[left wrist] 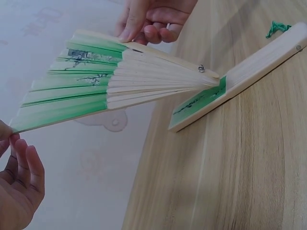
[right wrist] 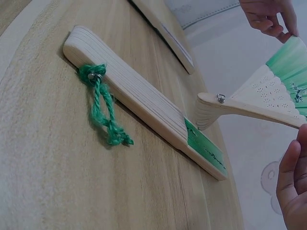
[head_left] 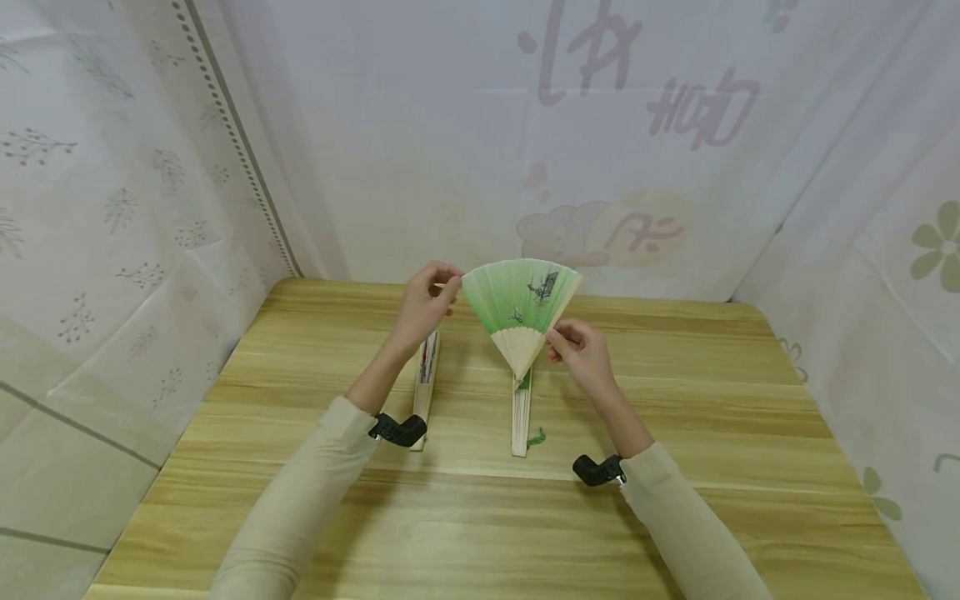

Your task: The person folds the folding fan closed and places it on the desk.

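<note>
Between both hands a green folding fan (head_left: 517, 304) is spread partway, its pale ribs meeting at a riveted end that points down. The left hand (head_left: 427, 304) pinches the fan's upper left corner between thumb and fingertips. Lower on the opposite edge, the right hand (head_left: 583, 354) pinches the outer rib. Below the spread fan lies a folded fan (right wrist: 139, 96) with pale ribs, a green leaf and a green cord tassel (right wrist: 108, 112). Another folded fan (head_left: 423, 392), with dark and red marks on its leaf, lies beneath the left forearm, which hides part of it.
The wooden table (head_left: 660, 392) has rounded far corners. A printed white cloth (head_left: 412, 125) hangs behind it, with patterned cloths at both sides. Each wrist carries a black camera; one is the left wrist camera (head_left: 401, 429).
</note>
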Demonstrator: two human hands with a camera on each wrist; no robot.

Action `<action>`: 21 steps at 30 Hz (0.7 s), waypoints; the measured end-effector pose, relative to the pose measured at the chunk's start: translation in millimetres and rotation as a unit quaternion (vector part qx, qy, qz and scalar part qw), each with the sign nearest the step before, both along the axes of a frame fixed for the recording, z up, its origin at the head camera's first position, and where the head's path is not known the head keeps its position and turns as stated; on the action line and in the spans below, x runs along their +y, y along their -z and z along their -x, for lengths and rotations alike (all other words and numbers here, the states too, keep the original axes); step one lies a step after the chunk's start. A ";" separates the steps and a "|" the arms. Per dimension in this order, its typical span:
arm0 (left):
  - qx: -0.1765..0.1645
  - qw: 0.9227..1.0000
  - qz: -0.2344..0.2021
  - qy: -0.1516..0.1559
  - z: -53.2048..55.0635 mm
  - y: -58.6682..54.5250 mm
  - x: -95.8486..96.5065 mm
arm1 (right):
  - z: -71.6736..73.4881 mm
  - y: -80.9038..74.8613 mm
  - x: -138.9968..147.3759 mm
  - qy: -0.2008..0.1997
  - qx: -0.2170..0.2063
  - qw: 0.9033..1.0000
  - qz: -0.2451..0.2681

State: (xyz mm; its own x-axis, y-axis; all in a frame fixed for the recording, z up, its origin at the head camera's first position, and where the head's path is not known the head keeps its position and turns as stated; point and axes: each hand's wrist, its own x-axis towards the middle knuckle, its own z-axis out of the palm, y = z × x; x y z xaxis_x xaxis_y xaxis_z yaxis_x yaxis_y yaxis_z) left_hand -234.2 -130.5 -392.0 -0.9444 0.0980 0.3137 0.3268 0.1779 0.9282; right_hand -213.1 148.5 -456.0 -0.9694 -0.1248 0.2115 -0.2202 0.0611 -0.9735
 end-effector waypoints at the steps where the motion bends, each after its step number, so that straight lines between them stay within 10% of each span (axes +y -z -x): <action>1: -0.001 1.000 -0.002 0.001 0.5 -0.1 1.0 | 0.2 1.0 -0.6 -0.002 0.005 1.000 0.002; 12: 0.000 1.000 0.000 0.007 -13.4 -25.7 13.2 | -1.8 0.8 -6.2 -0.010 0.027 1.000 -0.002; 21: 0.006 1.000 -0.008 0.003 5.5 -4.4 18.1 | -0.7 -2.3 -7.4 -0.025 0.019 0.999 -0.008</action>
